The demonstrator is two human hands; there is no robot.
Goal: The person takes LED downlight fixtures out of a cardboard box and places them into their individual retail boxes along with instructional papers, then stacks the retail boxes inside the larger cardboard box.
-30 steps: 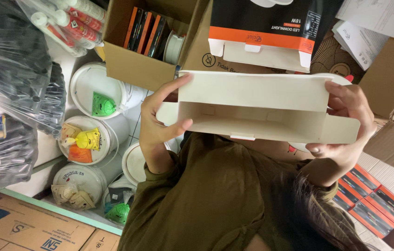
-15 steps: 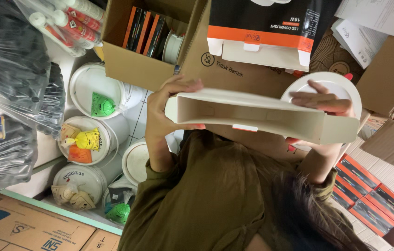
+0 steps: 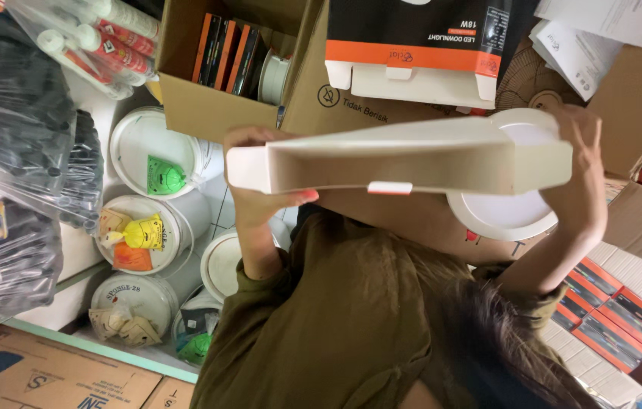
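I hold a long, open white cardboard carton (image 3: 397, 155) level in front of my chest, its open side facing me and a small flap at its lower edge. My left hand (image 3: 256, 198) grips the carton's left end, thumb underneath. My right hand (image 3: 588, 182) wraps the carton's right end, fingers raised. Behind that end sits a round white flat lamp (image 3: 499, 216), partly hidden by the carton; I cannot tell whether my right hand also holds it. My olive sleeves and some hair fill the lower part of the view.
Above the carton are a brown cardboard box (image 3: 207, 113) holding slim packs and a black-and-orange lamp carton (image 3: 412, 45). White tubs (image 3: 150, 155) of small goods stand at left, beside plastic bags of tubes (image 3: 101, 38). Stacked black-and-orange packs (image 3: 616, 310) lie at right.
The carton has tipped flatter and shifted right, so its opening looks narrower. My right hand rose along its right end, and the round white lamp now shows behind it.
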